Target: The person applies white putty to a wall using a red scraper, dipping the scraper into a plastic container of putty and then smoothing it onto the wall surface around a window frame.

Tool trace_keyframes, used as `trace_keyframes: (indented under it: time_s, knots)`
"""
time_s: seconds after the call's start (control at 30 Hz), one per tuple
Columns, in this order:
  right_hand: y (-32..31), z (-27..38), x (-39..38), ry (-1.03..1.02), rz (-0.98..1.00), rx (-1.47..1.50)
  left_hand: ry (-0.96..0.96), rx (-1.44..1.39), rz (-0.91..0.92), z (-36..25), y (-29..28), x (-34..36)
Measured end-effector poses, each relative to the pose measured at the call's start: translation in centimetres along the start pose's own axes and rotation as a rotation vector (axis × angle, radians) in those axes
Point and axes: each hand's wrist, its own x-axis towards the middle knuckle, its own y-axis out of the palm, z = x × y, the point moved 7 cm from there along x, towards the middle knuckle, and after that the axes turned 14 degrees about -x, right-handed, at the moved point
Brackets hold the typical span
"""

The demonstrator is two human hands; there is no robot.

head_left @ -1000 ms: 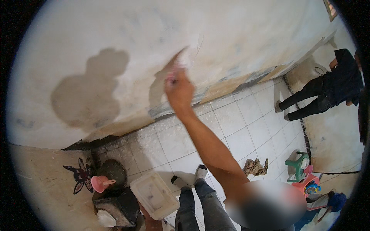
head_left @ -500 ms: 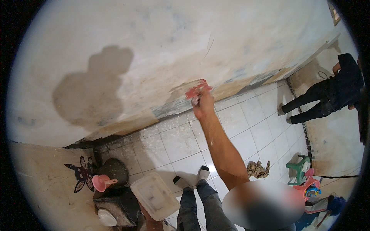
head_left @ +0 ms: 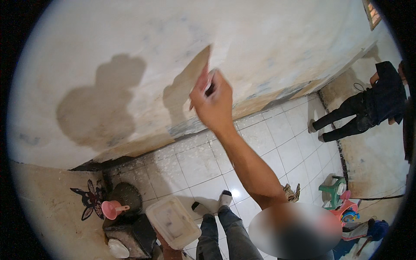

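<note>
My right hand (head_left: 215,100) is raised before the stained pale wall (head_left: 277,39), fingers wrapped round a flat red spreader (head_left: 199,82). The spreader is seen nearly edge-on and is slightly blurred, with its shadow on the wall beside it; whether it touches the surface, I cannot tell. Low at the bottom, my left hand (head_left: 164,243) grips a rectangular translucent plastic container (head_left: 172,220) with pale, grey-smudged contents. Its fingers are mostly hidden under the container.
A person in dark clothes (head_left: 385,97) stands at the right. Tiled floor (head_left: 264,134) runs along the wall. Lower left: pink dipper (head_left: 112,210), dark bucket (head_left: 128,193), black box (head_left: 136,234). Lower right: green stool (head_left: 331,188), pink plastic items (head_left: 346,208), crumpled brown cloth (head_left: 291,193).
Since half a second ago my right hand has moved up and to the left along the wall, turning the red spreader from broadside to nearly edge-on. My left hand and container barely moved.
</note>
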Motion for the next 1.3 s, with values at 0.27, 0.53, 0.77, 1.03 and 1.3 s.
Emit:
trace_keyframes:
  time_s: [0.27,0.53,0.77,1.03,1.3]
  knots:
    - [0.0,-4.7,-5.6,0.331,0.1,0.367,0.095,0.253,0.106,-0.6,-2.0,0.3]
    - [8.9,-4.2,-1.6,-0.157,0.004,-0.432,0.008,0.07,0.101,-0.1,-1.7,-0.3]
    - [9.8,-9.9,-12.0,0.008,0.26,-0.191,0.027,0.031,-0.018,-0.3,0.1,-1.9]
    - [2.1,-18.9,-4.4,0.666,-0.152,1.029,-0.025,-0.095,-0.009,-0.3,-1.0,-1.5]
    - [3.7,-2.2,-1.1,-0.043,-0.244,-0.087,-0.021,-0.144,0.045,-0.4,-1.9,-1.5]
